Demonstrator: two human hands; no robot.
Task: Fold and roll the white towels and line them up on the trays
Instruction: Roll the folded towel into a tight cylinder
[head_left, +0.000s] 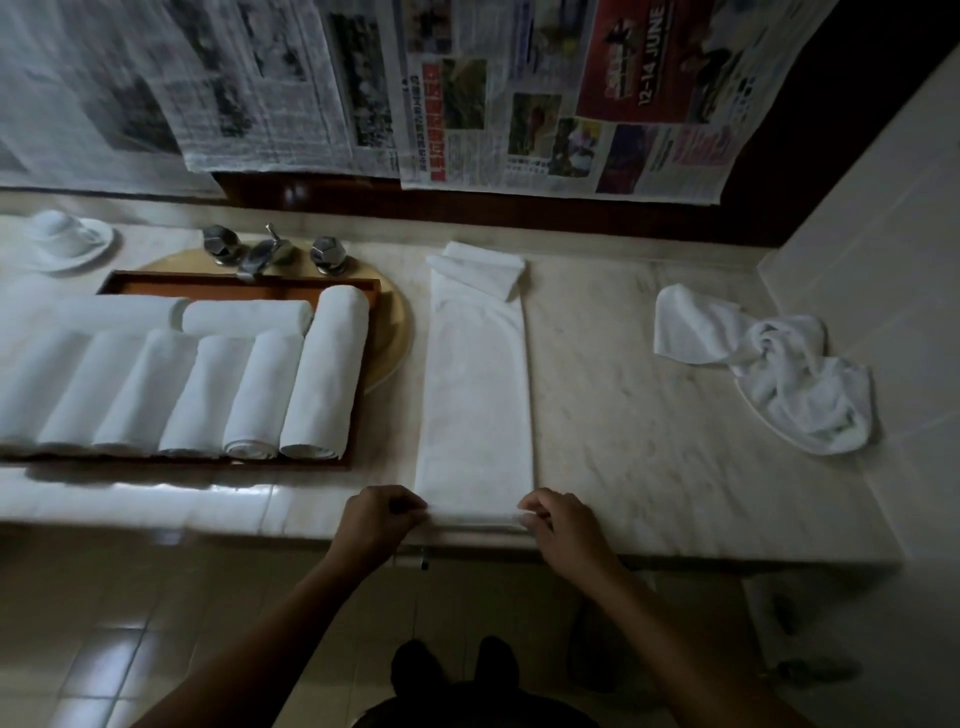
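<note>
Pinching near edge of towel (475, 395) at table (649, 415) lip, fingers (413, 512) of left hand (382, 519) and right hand (563, 525); open room right, tray (244, 281) near left.

"12-14 JUNE" on the red advert of the hung newspaper (670, 67)

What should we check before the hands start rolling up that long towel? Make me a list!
1. Both hands hold the near edge: the left hand and right hand each pinch a corner. Ok.
2. The long towel lies flat and straight on the counter. Ok.
3. Far end is neat: it is folded over at a slant. Cannot tell.
4. Rolling path is free: the tray and the crumpled towel lie apart from the strip. Ok.
5. Room left on the tray: rolled towels cover most of it. Cannot tell.
</note>
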